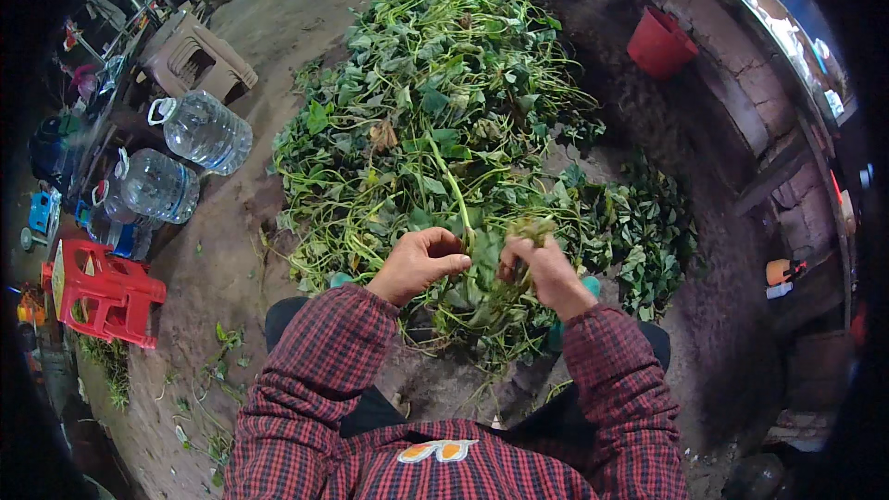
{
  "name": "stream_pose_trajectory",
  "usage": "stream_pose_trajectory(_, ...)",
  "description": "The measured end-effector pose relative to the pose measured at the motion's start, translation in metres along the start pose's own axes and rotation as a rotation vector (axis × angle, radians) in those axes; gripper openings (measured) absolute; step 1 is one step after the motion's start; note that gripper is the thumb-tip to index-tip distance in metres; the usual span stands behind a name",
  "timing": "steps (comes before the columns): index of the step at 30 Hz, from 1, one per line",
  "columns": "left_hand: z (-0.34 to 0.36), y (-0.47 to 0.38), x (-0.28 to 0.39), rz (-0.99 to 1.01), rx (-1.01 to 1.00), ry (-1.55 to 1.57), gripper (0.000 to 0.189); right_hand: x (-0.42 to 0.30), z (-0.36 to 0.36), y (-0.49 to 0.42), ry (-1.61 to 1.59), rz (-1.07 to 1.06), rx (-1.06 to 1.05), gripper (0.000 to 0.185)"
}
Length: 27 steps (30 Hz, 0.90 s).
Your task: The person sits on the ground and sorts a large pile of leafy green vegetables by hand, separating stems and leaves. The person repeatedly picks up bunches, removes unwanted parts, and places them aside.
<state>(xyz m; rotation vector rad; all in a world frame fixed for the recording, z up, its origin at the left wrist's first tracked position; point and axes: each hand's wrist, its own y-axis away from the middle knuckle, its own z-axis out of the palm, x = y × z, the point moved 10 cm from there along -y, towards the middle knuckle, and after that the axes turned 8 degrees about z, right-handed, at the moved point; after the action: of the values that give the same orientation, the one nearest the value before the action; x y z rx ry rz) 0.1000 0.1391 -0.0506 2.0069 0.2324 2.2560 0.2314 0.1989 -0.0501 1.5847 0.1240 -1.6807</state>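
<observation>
A large heap of leafy green vines [444, 83] lies on the ground before me. My left hand [425, 262] is at the near side of the heap, thumb and forefinger on the lower end of a thick pale-green stem [451, 184] that reaches up over the leaves. To its right, my right hand [542, 267] is curled around a small bunch of stems [531, 229], slightly blurred. Between and below the hands hang loose leaves and thin vines [486, 305]. A smaller, darker pile of leaves [649, 243] lies to the right.
On the left stand a red plastic stool [107, 295], several clear plastic jugs [208, 132] and beige stacked stools [198, 59]. A red bucket [661, 44] is at the upper right, near a brick wall [743, 76]. Scattered vine scraps [219, 361] lie on the floor at lower left.
</observation>
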Motion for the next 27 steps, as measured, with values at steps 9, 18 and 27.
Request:
stream_pose_trajectory(9,0.010,-0.008,-0.004,0.108,-0.029,-0.362,0.017,0.029,0.008,-0.004,0.163,0.089,0.064,0.009)
stream_pose_trajectory(18,0.006,-0.003,0.011,0.310,-0.013,-0.793,0.023,-0.014,0.005,0.010,1.037,-0.381,0.386,0.016)
stream_pose_trajectory(27,-0.012,0.003,-0.010,0.180,-0.024,-0.491,0.026,-0.028,-0.059,-0.004,0.618,-0.269,0.528,0.021)
